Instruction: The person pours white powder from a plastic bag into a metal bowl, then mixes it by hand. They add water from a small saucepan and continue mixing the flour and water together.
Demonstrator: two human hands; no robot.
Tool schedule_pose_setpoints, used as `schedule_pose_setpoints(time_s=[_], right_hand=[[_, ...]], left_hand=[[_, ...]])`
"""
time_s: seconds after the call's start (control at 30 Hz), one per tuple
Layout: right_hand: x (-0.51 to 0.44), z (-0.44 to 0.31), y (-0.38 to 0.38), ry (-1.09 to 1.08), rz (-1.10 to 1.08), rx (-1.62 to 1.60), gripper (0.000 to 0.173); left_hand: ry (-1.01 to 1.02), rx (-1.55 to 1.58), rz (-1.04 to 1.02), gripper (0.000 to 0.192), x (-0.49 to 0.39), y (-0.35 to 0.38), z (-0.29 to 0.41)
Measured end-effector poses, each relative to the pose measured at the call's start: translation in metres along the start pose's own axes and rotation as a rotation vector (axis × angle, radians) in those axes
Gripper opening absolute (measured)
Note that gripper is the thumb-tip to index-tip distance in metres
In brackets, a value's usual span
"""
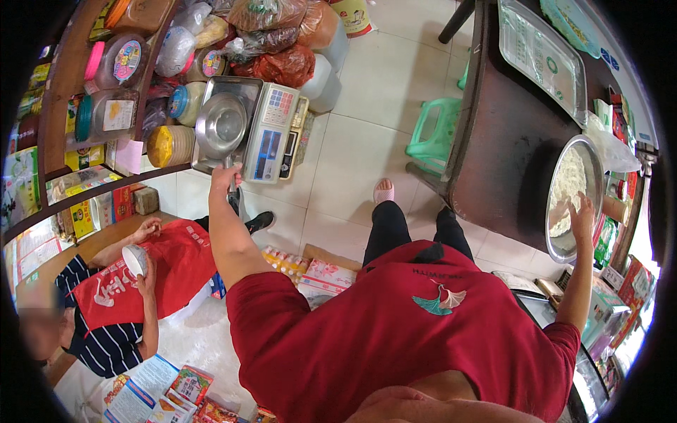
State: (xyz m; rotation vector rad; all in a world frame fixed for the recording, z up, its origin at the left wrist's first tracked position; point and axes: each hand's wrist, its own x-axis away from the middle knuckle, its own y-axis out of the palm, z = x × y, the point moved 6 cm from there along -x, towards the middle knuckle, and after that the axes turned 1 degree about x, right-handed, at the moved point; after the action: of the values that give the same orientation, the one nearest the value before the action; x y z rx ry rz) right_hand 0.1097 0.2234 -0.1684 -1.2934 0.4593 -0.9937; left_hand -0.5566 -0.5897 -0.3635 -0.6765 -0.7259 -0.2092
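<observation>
My left hand (226,177) grips the handle of a metal scoop or ladle (221,124) with a round, shiny bowl. The scoop is over the metal pan (255,90) of a digital weighing scale (272,132); whether it rests there I cannot tell. Over on the right, my right hand (583,214) reaches over a wide stainless steel basin (560,248). Its fingers are spread at the pale flour (568,177) inside; whether they touch it is unclear. The basin stands at the near end of a dark table (508,180).
A green plastic stool (435,129) stands beside the table, which also bears a metal tray (545,63). Shelves with lidded jars (113,113) and bagged goods (280,58) line the left. Another person in a red apron (169,269) sits at left, holding a white bowl (135,260).
</observation>
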Motion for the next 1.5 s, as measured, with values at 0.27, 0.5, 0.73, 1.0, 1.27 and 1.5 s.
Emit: schedule_pose_setpoints(time_s=[0.27,0.5,0.73,1.0,1.27,1.5], right_hand=[[-0.004,-0.015,-0.004,-0.015,0.038,-0.015,0.052],[0.006,-0.031,-0.026,-0.03,0.168,-0.072,0.051],[0.017,-0.037,-0.033,0.074,0.092,-0.156,0.047],[0.005,-0.025,-0.034,-0.131,0.166,-0.334,0.036],[-0.014,0.001,-0.03,-0.378,0.122,-0.525,0.022],[-0.009,0.014,-0.017,-0.515,0.122,-0.524,0.018]], left_hand=[[0.151,-0.075,0.074,0.02,0.016,0.004,0.025],[0.25,-0.106,0.059,0.022,0.051,0.013,0.072],[0.363,-0.256,-0.07,0.02,0.142,0.086,0.148],[0.495,-0.342,-0.287,0.023,0.29,0.247,0.209],[0.497,-0.429,-0.372,0.023,0.404,0.383,0.232],[0.576,-0.45,-0.358,0.026,0.466,0.43,0.253]])
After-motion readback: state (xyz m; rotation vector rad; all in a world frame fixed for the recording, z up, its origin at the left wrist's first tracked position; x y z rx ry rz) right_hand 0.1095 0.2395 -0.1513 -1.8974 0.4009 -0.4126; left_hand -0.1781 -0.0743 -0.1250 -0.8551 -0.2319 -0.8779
